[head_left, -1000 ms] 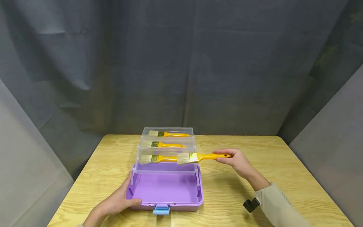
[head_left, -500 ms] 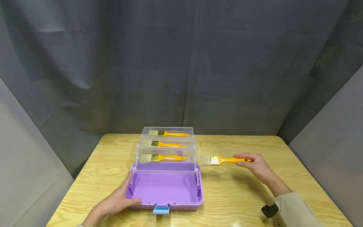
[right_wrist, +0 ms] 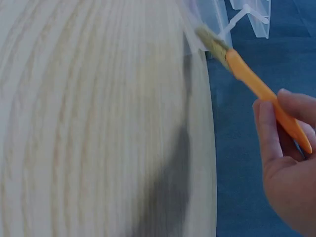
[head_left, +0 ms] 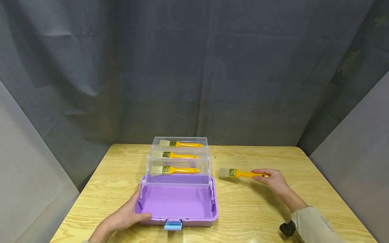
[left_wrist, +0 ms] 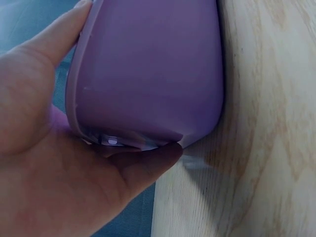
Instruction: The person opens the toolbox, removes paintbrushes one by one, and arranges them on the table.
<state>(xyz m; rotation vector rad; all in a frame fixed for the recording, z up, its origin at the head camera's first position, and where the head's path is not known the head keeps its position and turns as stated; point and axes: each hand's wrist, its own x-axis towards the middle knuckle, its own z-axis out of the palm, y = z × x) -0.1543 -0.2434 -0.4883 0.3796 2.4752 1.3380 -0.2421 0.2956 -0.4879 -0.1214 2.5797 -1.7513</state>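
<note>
A purple toolbox (head_left: 179,202) stands unfolded on the table, its lower bin bare inside. My left hand (head_left: 126,214) grips its front left corner, thumb over the front rim and fingers along the left side. Three clear trays rise behind the bin, holding a back paintbrush (head_left: 189,144), a middle paintbrush (head_left: 183,156) and a front paintbrush (head_left: 183,170), bristles leftward. To the right of the box, my right hand (head_left: 275,182) pinches another yellow-handled paintbrush (head_left: 244,174) by its handle end. That brush points left, above the table; the right wrist view shows its handle (right_wrist: 261,91) between thumb and fingers.
The wooden table (head_left: 243,209) reaches to a dark grey curtain (head_left: 249,84) at the back. Pale panels flank both sides. A blue latch (head_left: 173,225) juts from the box front. A small black device (head_left: 287,228) sits at the right sleeve.
My right hand has carried the paintbrush rightward from in front of the lowest tray, then lowered it slightly toward the table. My left hand and the toolbox stay put.
</note>
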